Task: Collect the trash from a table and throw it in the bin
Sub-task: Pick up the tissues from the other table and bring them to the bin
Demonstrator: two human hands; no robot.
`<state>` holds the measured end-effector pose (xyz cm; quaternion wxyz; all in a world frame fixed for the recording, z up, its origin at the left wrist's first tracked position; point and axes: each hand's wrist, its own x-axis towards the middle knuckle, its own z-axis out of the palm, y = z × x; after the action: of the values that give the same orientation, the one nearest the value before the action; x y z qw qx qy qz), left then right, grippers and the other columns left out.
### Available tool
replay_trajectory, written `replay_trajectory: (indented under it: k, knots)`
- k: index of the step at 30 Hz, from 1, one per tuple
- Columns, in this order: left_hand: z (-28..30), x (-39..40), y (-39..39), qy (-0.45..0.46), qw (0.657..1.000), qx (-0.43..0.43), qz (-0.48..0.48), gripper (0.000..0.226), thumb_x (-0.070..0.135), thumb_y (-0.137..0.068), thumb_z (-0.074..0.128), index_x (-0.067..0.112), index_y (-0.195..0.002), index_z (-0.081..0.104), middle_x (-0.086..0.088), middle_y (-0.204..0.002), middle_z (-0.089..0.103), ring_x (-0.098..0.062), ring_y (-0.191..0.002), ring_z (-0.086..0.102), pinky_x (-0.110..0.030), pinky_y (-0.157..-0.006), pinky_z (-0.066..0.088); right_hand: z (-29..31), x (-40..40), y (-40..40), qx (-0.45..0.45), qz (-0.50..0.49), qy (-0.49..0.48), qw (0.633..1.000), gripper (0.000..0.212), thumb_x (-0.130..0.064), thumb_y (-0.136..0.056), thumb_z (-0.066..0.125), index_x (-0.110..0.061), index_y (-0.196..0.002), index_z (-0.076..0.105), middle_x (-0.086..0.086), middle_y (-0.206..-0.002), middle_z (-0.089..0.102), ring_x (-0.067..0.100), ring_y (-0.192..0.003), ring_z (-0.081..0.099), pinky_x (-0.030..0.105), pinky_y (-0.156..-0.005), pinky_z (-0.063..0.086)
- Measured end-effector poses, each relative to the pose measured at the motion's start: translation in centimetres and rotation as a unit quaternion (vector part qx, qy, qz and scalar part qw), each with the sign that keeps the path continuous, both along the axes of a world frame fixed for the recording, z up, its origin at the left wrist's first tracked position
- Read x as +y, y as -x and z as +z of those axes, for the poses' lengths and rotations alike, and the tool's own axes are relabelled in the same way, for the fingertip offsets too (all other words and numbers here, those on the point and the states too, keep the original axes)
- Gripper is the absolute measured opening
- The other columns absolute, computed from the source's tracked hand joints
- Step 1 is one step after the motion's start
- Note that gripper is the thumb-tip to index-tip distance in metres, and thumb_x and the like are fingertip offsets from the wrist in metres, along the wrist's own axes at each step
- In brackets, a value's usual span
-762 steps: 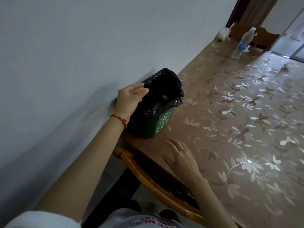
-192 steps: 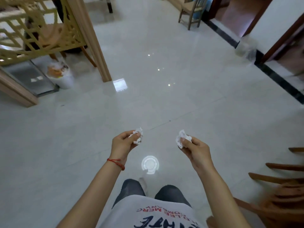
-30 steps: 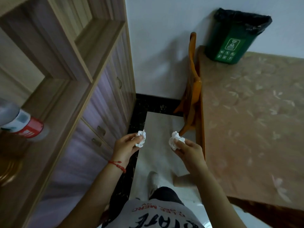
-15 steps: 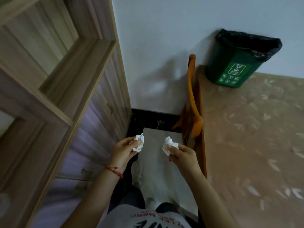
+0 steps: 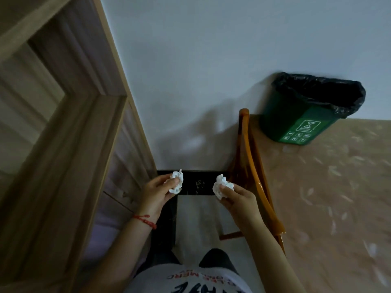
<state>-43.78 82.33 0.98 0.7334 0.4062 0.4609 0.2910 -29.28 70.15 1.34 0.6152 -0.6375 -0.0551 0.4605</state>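
Observation:
My left hand (image 5: 157,192) pinches a crumpled white tissue (image 5: 176,183) in front of my body. A second crumpled white tissue (image 5: 221,187) is held in my right hand (image 5: 238,200). Both hands hover over the floor in the gap between a cabinet and the table. A small green bin (image 5: 296,123) lined with a black bag stands on the table's far left corner against the wall, up and to the right of my hands. Its mouth faces up and is dark inside.
A wooden shelving cabinet (image 5: 69,144) rises close on the left. An orange wooden chair (image 5: 251,172) is pushed in at the table's left edge beside my right hand. The table (image 5: 330,197) has a floral brown cover. A white wall is straight ahead.
The view has drawn nearer to the wall and the bin, which now looks larger and lower in frame. Both hands still hold their tissues in the same pose.

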Motion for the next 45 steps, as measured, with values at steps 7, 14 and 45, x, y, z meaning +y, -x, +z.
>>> replay_trajectory:
  k: [7,14,45]
  knots:
    - [-0.4,6.0,-4.6,0.015,1.0,0.001,-0.02,0.014,-0.001,-0.085,0.056,0.003,-0.077,0.067,0.001,-0.07,0.07,-0.006,-0.065,0.064,-0.016,-0.064,0.051,0.2,6.1,-4.1,0.006,-0.022,-0.013,1.0,0.007,-0.007,-0.087,0.059,-0.009,-0.088,0.066,0.013,-0.096,0.068,0.024,-0.094,0.065,0.031,-0.083,0.054]
    - [-0.4,11.1,-10.4,0.016,1.0,0.021,-0.012,0.013,0.0,-0.083,0.058,-0.003,-0.095,0.064,-0.002,-0.069,0.069,-0.005,-0.062,0.066,-0.018,-0.064,0.053,0.2,11.0,-9.8,-0.006,-0.039,-0.023,0.999,0.014,-0.011,-0.084,0.064,0.001,-0.089,0.069,0.022,-0.101,0.068,0.028,-0.097,0.065,0.03,-0.083,0.054]
    - [1.0,15.0,-35.0,-0.005,0.903,0.023,-0.43,0.012,0.004,-0.079,0.064,0.003,-0.091,0.066,-0.011,-0.085,0.067,-0.021,-0.078,0.065,-0.023,-0.066,0.057,1.6,8.1,-20.0,0.05,-0.467,-0.054,0.881,0.019,-0.005,-0.083,0.063,0.003,-0.099,0.064,0.011,-0.096,0.07,0.021,-0.088,0.069,0.024,-0.071,0.056]
